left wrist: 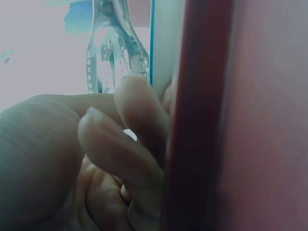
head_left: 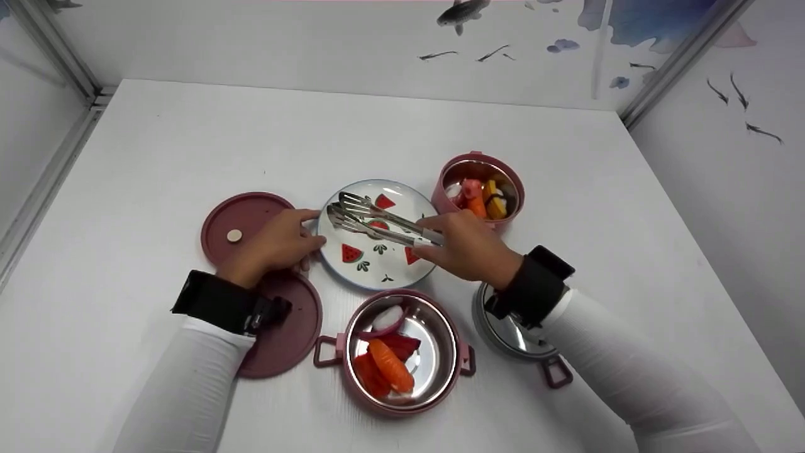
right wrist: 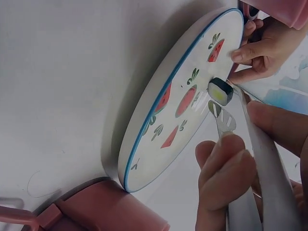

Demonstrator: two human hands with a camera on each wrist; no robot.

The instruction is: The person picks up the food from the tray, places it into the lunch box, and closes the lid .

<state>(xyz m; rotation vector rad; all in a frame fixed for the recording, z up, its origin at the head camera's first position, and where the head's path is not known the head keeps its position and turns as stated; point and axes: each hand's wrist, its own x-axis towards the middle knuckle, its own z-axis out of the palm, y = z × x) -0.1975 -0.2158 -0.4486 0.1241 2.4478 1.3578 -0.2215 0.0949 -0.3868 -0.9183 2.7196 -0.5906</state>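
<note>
My right hand [head_left: 468, 245] grips metal tongs [head_left: 402, 229], whose slotted heads reach over the left side of a white plate [head_left: 390, 274] with watermelon pictures. A small dark-edged sushi roll piece [right wrist: 220, 92] with a yellow middle shows at the tongs' tips in the right wrist view. At the plate's left rim, my left hand [head_left: 280, 239] holds the edge, thumb at the top of the rim. Its curled fingers [left wrist: 139, 103] fill the left wrist view. Two dark-red round lids [head_left: 292, 340] lie under and beside the left forearm, one with a beige knob [head_left: 234, 236].
Nearest me stands a pink two-handled pot [head_left: 456, 314] with orange and red pieces and an onion-like slice. Another pink pot [head_left: 519, 195] with mixed food stands behind the right hand. A glassy round lid [head_left: 512, 330] lies partly under the right wrist. White walls enclose the table [head_left: 207, 132].
</note>
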